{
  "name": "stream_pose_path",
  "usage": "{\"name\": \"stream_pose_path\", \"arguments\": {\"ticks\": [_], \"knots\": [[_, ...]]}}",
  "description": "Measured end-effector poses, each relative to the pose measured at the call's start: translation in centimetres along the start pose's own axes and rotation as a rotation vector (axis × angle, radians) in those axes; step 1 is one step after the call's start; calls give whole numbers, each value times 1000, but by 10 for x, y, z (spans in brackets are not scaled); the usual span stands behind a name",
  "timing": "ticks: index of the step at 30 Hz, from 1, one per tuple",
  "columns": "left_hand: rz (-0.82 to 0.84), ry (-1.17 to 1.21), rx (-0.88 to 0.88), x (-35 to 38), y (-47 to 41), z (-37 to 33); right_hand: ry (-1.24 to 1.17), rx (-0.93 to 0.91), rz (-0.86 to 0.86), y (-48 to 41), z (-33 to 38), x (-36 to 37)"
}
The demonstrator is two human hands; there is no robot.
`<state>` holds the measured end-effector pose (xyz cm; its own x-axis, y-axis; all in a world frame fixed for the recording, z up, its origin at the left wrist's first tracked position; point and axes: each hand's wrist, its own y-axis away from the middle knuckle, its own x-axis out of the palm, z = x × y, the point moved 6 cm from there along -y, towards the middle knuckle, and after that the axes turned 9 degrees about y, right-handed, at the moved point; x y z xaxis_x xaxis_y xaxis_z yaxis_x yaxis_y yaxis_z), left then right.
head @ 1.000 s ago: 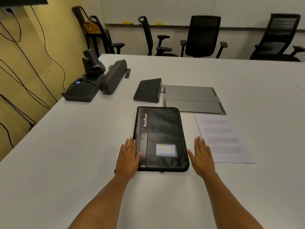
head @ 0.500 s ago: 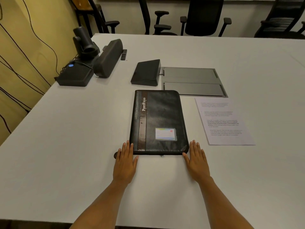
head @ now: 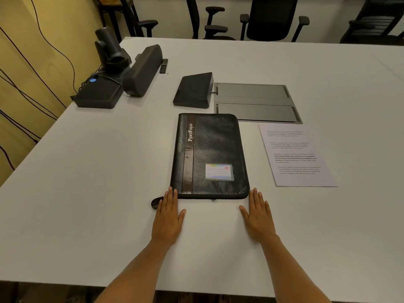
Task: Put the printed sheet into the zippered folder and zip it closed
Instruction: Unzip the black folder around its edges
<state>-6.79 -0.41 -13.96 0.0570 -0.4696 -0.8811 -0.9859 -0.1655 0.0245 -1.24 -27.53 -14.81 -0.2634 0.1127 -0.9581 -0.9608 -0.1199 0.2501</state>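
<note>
A black zippered folder [head: 209, 155] marked "Portfolio" lies closed and flat on the white table [head: 87, 193], with a small card window on its cover. Its dark zip pull tab [head: 156, 202] sticks out at the near left corner. The printed sheet [head: 296, 156] lies flat to the right of the folder, apart from it. My left hand [head: 168, 217] rests palm down just below the folder's near left corner, fingertips at its edge. My right hand [head: 258, 217] lies palm down below the near right corner. Both hands hold nothing.
Behind the folder stand a dark wedge-shaped device [head: 194, 90] and a grey cable hatch [head: 255, 102] set in the table. At the far left are a speaker bar [head: 142, 71], a camera [head: 110, 49] and a black box [head: 98, 94]. Office chairs [head: 271, 18] line the far side.
Both hands slid back toward me, from beside the folder's lower edges to just below its near corners. My view tilted further down.
</note>
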Motion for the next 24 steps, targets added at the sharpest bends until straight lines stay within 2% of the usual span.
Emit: {"name": "stream_pose_path", "arguments": {"ticks": [15,21,24], "knots": [[33,57,-16,-4,-1,1,-49,-2,-17,-1,-1,-3],[23,29,6,-9,-11,4,-337,94,-144,-5,0,-22],[65,36,21,-14,-22,3,-386,98,-203,-10,6,-32]]}}
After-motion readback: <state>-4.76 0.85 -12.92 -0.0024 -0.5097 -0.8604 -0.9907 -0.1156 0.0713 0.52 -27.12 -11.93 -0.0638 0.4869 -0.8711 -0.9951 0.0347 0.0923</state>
